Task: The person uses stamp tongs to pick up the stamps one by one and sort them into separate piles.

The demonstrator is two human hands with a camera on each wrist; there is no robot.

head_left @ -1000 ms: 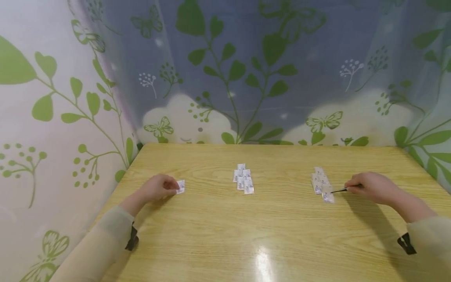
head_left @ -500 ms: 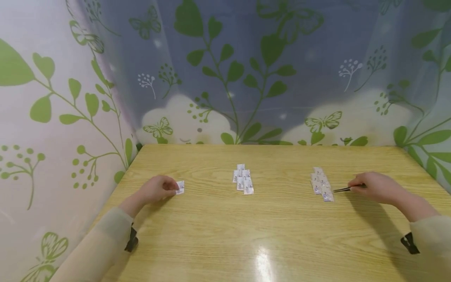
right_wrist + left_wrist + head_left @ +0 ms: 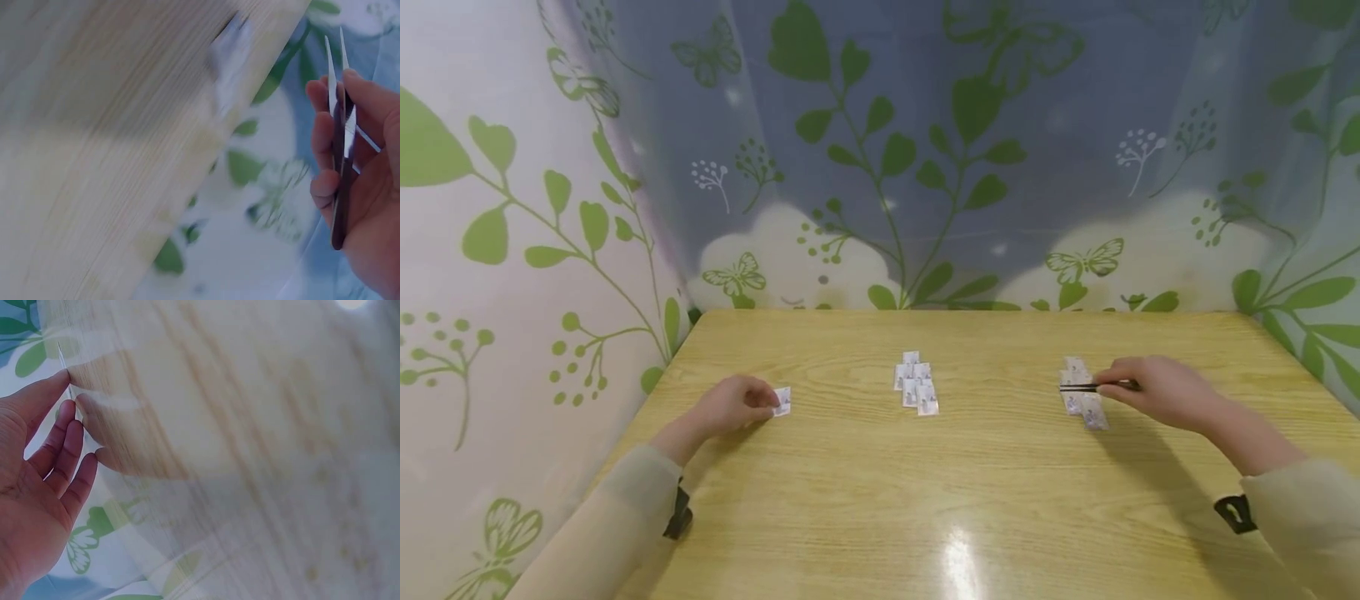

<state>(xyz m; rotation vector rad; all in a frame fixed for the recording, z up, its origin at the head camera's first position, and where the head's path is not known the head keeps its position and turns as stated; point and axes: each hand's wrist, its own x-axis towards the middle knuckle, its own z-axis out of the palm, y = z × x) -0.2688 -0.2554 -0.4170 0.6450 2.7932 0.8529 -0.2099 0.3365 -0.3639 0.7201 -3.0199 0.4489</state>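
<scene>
On the left of the table, the fingertips of my left hand [image 3: 739, 406] rest at the near-left edge of a small white printed square [image 3: 783, 402] lying flat. The left wrist view shows that thumb and fingers spread apart, tips on the tabletop. My right hand [image 3: 1157, 392] holds dark-handled tweezers [image 3: 339, 144] between thumb and fingers. Their two silvery tips stand apart with nothing between them. In the head view the tweezers overlap the right-hand group of small printed squares [image 3: 1094, 414], hiding part of it.
Another cluster of overlapping white printed squares [image 3: 917, 385] lies in the middle of the wooden table [image 3: 865, 500]. Behind the table hangs a blue and white curtain [image 3: 850, 167] with green leaves, and a similar pale one [image 3: 512, 333] hangs at the left.
My right hand first draws slightly right with the tweezers, then moves left over the right-hand group of squares. My left hand stays at its square.
</scene>
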